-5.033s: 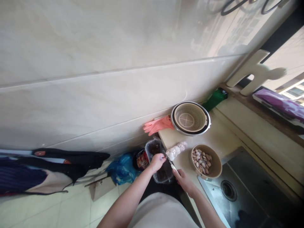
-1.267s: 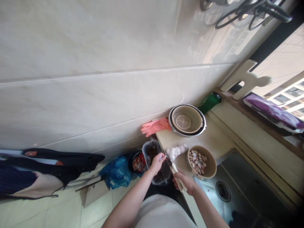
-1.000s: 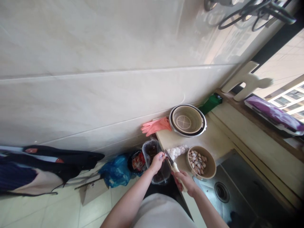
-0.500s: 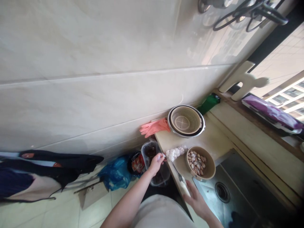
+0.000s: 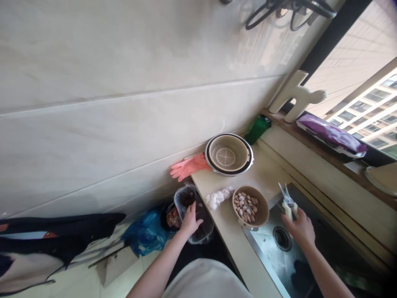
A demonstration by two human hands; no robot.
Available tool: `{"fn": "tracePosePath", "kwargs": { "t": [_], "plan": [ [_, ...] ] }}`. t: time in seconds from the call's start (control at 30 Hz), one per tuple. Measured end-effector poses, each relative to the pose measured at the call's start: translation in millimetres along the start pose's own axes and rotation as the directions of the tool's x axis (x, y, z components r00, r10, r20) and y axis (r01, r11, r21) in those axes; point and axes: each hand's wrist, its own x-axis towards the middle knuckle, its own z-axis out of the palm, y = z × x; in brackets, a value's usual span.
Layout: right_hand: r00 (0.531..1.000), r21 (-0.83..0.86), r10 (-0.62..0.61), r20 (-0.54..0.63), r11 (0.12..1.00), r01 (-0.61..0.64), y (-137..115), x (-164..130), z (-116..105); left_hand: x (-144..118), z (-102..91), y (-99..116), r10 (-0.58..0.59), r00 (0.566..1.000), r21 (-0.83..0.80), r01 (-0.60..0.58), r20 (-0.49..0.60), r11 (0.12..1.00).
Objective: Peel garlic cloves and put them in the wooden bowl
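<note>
My left hand [image 5: 191,221] hovers over the plastic-lined waste bin [image 5: 203,236] with its fingers apart, holding nothing I can see. My right hand [image 5: 299,227] is closed around the white handles of a pair of scissors [image 5: 288,200]; their blades point up and are spread, above the sink's edge. Between the hands, a brown bowl [image 5: 263,209] stands on the counter. Garlic cloves [image 5: 246,207] in pinkish skins lie in it. Touching or close to the bowl's left side is a row of whitish garlic bulbs [image 5: 218,198].
Nested strainer and basin [image 5: 229,154] sit at the back of the counter [image 5: 217,223], beside pink rubber gloves [image 5: 189,166] and a green bottle [image 5: 258,129]. The metal sink [image 5: 269,258] is at right. On the floor at left lies a blue plastic bag [image 5: 147,234].
My left hand has moved from the counter edge to over the bin, its pinch opened. My right hand has swung right and up over the sink with the scissors. The view has shifted.
</note>
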Motion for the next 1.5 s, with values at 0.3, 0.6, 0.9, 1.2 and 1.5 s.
{"fn": "tracePosePath", "kwargs": {
  "t": [0.3, 0.6, 0.9, 1.2, 1.5],
  "plan": [
    [0.998, -0.129, -0.055, 0.035, 0.990, 0.059, -83, 92, 38, 5, 8.0, 72, 0.141, 0.978, -0.136, -0.163, -0.155, 0.977],
    [0.904, 0.535, -0.361, -0.228, 0.730, 0.426, -102, 2, -10, 21, 14.0, 83, 0.066, 0.986, -0.061, -0.076, -0.154, 0.995],
    [0.889, 0.926, -0.413, 0.200, 0.377, -0.034, -192, -162, 90, 16, 12.5, 73, -0.024, 0.998, -0.450, -0.003, -0.056, 0.893],
    [0.876, 0.768, -0.482, -0.008, 0.559, 0.314, -203, -149, 99, 14, -8.2, 64, -0.163, 0.927, -0.861, 0.375, 0.339, 0.344],
    [0.844, 0.729, -0.537, 0.013, 0.583, 0.360, -203, -151, 98, 28, -8.9, 49, -0.160, 0.928, -0.866, 0.371, 0.335, 0.336]
  ]
}}
